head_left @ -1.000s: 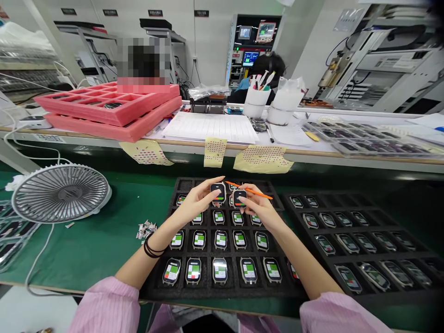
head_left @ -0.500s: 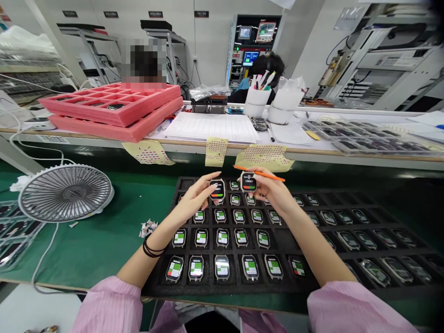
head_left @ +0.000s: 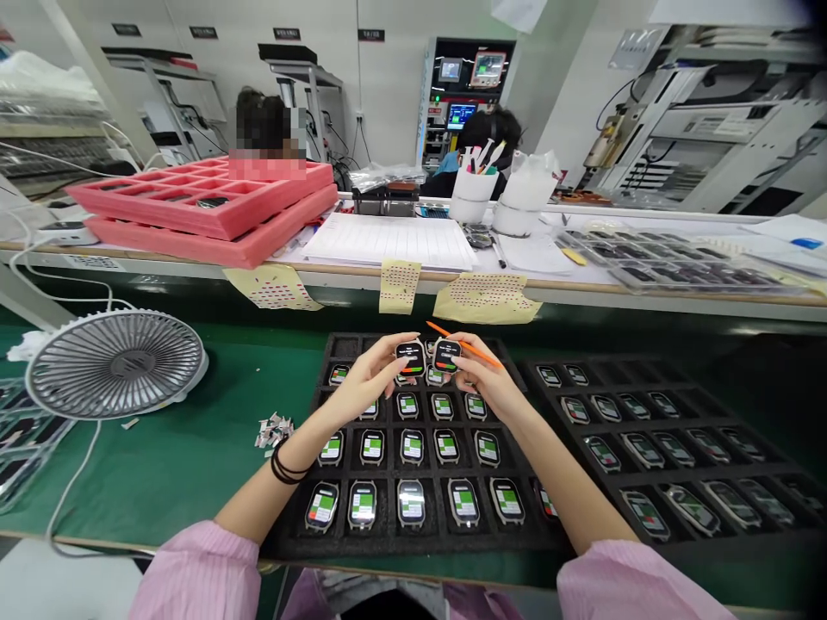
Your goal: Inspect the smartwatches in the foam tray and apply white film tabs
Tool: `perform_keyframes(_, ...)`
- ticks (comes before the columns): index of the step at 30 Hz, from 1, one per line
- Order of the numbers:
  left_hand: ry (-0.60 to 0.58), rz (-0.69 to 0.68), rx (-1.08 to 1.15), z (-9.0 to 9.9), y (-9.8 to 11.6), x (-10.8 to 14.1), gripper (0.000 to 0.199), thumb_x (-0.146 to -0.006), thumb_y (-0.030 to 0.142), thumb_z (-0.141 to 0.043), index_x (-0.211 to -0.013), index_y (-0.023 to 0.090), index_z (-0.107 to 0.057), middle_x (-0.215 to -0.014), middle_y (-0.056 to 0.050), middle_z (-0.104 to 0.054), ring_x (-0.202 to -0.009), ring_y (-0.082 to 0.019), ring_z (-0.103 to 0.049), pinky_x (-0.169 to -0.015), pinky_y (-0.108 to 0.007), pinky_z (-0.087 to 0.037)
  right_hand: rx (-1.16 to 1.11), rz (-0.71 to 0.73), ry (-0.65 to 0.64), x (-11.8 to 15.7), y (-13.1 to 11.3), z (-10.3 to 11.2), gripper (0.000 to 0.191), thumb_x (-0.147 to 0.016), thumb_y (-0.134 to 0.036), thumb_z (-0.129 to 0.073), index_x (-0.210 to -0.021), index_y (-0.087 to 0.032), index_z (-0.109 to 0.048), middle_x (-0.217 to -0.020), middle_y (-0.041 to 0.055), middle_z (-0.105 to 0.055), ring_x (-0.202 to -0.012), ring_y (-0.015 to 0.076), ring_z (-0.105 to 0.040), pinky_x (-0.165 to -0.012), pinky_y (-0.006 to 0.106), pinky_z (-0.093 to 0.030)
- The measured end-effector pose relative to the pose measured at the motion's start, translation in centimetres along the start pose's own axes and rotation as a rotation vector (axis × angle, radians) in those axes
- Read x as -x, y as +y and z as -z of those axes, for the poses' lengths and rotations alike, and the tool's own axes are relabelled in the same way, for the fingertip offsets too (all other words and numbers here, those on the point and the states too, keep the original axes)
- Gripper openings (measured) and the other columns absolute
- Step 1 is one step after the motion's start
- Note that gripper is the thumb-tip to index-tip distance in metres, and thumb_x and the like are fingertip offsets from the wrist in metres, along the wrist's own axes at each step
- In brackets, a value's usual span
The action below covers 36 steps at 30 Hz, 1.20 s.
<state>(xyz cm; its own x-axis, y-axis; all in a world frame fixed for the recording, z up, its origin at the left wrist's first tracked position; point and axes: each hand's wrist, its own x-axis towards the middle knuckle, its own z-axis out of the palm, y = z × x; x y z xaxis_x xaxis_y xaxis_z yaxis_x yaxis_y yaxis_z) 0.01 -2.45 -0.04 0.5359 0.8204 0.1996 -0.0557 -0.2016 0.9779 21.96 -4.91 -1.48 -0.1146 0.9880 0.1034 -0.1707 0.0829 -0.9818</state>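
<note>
My left hand [head_left: 381,370] is closed around a smartwatch [head_left: 409,355] without a strap, its thumb over the lit screen. Beside it, my right hand [head_left: 481,375] grips a second smartwatch [head_left: 446,353], with its thumb at the screen's lower right. Both screens are dark with small white text and a red and green strip below. An orange pen-like stick [head_left: 476,349] is also tucked in my right hand, pointing up to the left. Under both hands lies a black foam tray [head_left: 426,538] with several rows of smartwatches showing green and white screens.
A second black tray [head_left: 611,370] of watches lies on the right. To the left stand a grey fan [head_left: 120,366] and a small pile of paper bits [head_left: 274,430]. Pink foam trays [head_left: 213,220], paper sheets [head_left: 388,241] and a white pen cup [head_left: 471,194] occupy the shelf ahead. Two people sit beyond.
My right hand has moved left with its smartwatch and the orange stick, bringing the two watches close together. My left thumb has shifted lower on its screen. The camera view has shifted slightly.
</note>
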Motion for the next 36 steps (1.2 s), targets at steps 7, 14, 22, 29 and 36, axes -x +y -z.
perform_keyframes(7, -0.004, -0.021, 0.037, -0.6, -0.4, 0.0, 0.045, -0.084, 0.033, -0.067, -0.125, 0.019, -0.053, -0.115, -0.009, -0.062, -0.087, -0.016, -0.062, -0.062, -0.021, -0.048, -0.008, -0.003, -0.064, 0.1, 0.9, 0.1, 0.034, -0.079, -0.03, -0.069, -0.109, -0.028, -0.054, -0.105, 0.0043, -0.065, -0.065, 0.0122, -0.06, -0.039, 0.019, -0.029)
perform_keyframes(14, -0.009, -0.042, 0.024, -0.6, -0.3, 0.0, 0.044, -0.083, 0.032, -0.068, -0.123, 0.019, -0.053, -0.119, -0.009, -0.061, -0.094, -0.016, -0.061, -0.073, -0.023, -0.05, 0.006, -0.006, -0.12, 0.1, 1.2, 0.2, 0.039, -0.079, -0.031, -0.072, -0.113, -0.03, -0.053, -0.1, 0.0027, -0.063, -0.074, 0.0143, -0.062, -0.041, 0.018, -0.032)
perform_keyframes(22, -0.006, -0.016, 0.033, -0.3, -0.5, -0.2, 0.042, -0.091, 0.038, -0.055, -0.127, 0.017, -0.053, -0.105, -0.009, -0.061, -0.069, -0.011, -0.057, -0.047, -0.018, -0.04, 0.013, 0.01, -0.091, 0.1, 1.2, 0.1, 0.035, -0.08, -0.034, -0.071, -0.111, -0.029, -0.054, -0.1, 0.0031, -0.063, -0.069, 0.0133, -0.061, -0.04, 0.019, -0.03)
perform_keyframes(29, 0.006, -0.031, 0.033, -0.5, -0.4, -0.2, 0.038, -0.088, 0.034, -0.06, -0.122, 0.018, -0.056, -0.102, -0.005, -0.062, -0.058, -0.006, -0.049, -0.048, -0.017, -0.04, 0.022, -0.003, -0.031, -0.1, 1.4, 0.0, 0.03, -0.08, -0.037, -0.07, -0.105, -0.027, -0.056, -0.098, 0.0013, -0.065, -0.055, 0.008, -0.055, -0.04, 0.02, -0.026)
perform_keyframes(36, 0.04, -0.002, 0.009, -0.6, 0.0, -0.3, 0.035, -0.091, 0.038, -0.053, -0.116, 0.015, -0.06, -0.093, -0.006, -0.066, -0.056, -0.009, -0.057, -0.044, -0.018, -0.038, 0.06, -0.045, 0.007, -0.1, 1.4, -0.2, 0.029, -0.08, -0.044, -0.069, -0.099, -0.026, -0.056, -0.086, -0.0016, -0.064, -0.054, 0.0086, -0.056, -0.041, 0.019, -0.026)
